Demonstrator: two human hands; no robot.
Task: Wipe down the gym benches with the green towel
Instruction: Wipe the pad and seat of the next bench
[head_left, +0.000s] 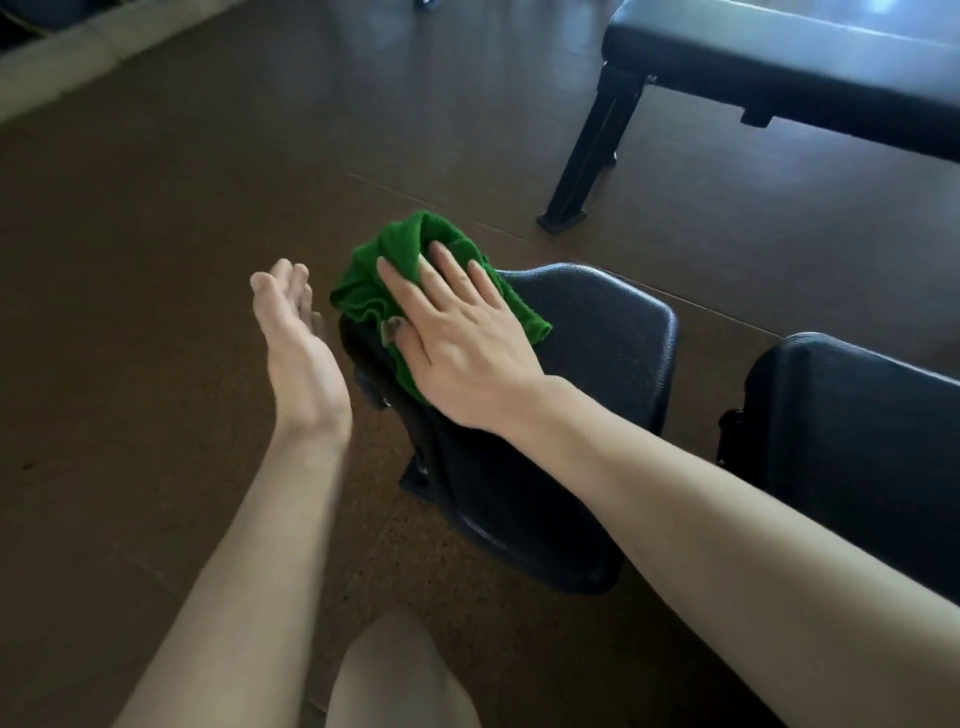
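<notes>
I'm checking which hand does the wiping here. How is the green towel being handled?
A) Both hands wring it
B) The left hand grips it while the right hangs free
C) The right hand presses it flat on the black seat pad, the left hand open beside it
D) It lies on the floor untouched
C: the right hand lies flat with straight fingers on the green towel at the edge of the black seat pad, while the left hand is open in the air beside it, touching nothing.

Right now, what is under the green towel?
The green towel lies on the black seat pad, at its far left corner, pressed flat by the right hand. The pad surface beneath the towel is covered.
</notes>
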